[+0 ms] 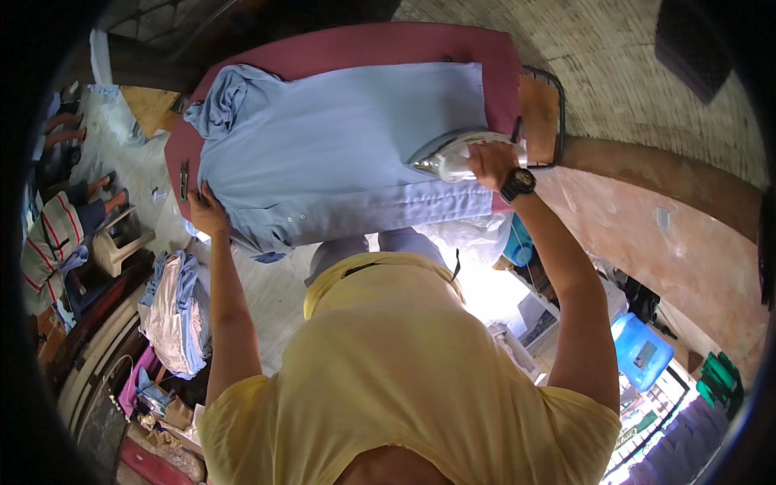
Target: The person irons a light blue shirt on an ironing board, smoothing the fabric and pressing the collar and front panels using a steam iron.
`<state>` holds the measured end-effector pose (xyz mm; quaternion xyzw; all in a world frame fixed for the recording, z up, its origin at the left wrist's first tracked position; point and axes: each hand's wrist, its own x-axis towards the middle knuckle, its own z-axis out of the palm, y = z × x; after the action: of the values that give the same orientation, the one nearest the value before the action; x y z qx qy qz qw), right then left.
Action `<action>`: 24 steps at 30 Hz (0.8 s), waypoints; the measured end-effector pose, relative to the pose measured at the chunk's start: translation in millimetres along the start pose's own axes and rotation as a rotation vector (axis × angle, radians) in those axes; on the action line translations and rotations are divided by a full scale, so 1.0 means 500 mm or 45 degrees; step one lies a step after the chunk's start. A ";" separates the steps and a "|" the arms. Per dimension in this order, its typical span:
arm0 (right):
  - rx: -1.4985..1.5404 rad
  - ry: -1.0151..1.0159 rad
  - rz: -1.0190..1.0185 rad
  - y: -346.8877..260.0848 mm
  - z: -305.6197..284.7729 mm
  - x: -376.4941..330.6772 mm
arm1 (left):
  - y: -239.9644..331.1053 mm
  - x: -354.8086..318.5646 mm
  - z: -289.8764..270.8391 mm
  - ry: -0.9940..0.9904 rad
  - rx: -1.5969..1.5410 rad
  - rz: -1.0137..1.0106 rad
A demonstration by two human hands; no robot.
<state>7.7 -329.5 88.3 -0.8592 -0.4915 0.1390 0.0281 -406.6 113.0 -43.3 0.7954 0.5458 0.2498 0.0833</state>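
Observation:
A light-blue shirt (339, 137) lies spread over a dark red ironing board (396, 40), its upper left part bunched up. Small buttons show along its near left edge. My right hand (491, 164) is wrapped round the handle of a white and silver steam iron (451, 157), which rests on the right part of the cloth with its tip to the left. At the near left edge of the garment, my left hand (208, 212) has its fingers closed on the fabric. A narrow dark tool (184, 179), too small to name, lies beside that hand.
A black metal frame (559, 121) juts from the board's right end, close to a wall ledge (647, 166). Piled folded clothes (174, 315) stand at lower left, near a beige plastic stool (121, 242). Another person's feet (117, 198) show at far left. A blue water jug (641, 352) sits lower right.

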 end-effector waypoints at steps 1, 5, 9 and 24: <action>-0.009 -0.027 0.034 0.014 0.013 -0.001 | -0.003 0.008 0.004 0.024 -0.038 0.020; -0.099 0.001 -0.082 -0.033 0.051 0.014 | 0.016 0.003 0.007 0.055 -0.043 0.008; 0.205 -0.087 -0.082 -0.295 0.069 0.112 | 0.020 0.007 -0.003 0.043 -0.027 -0.008; -0.164 0.066 -0.109 -0.112 0.026 0.120 | 0.010 0.004 0.008 0.108 -0.107 0.006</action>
<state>-14.0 -250.5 73.4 -0.8407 -0.5350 0.0835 -0.0085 -399.8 113.3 -44.3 0.7813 0.5360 0.3062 0.0926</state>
